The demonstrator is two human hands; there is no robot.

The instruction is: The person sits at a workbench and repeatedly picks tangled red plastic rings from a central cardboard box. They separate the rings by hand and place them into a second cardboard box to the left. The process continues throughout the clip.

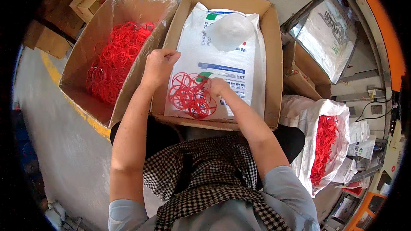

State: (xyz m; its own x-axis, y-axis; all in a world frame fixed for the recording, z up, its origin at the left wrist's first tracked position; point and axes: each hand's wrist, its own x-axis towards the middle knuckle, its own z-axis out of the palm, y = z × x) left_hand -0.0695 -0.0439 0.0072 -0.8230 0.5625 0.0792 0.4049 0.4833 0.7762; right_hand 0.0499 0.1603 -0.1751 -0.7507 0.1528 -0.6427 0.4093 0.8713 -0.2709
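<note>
A loose pile of thin red plastic rings [192, 96] lies on a white printed sack [252, 66] inside a shallow cardboard box [270, 42] in front of me. At the pile's right edge, my right hand [219, 87] has its fingers closed on a red ring; the fingertips are partly hidden. My left hand [160, 65] is curled into a fist over the box's left wall, apart from the pile. Whatever it may hold is hidden. To its left stands a deep cardboard box [141, 66] with many tangled red rings [117, 55] inside.
A rounded whitish translucent piece [231, 32] rests on the sack's far end. On my right, a white woven bag [295, 139] holds thin red pieces [324, 149]. Another white sack [327, 38] lies beyond it. Cardboard boxes [53, 38] are stacked at far left.
</note>
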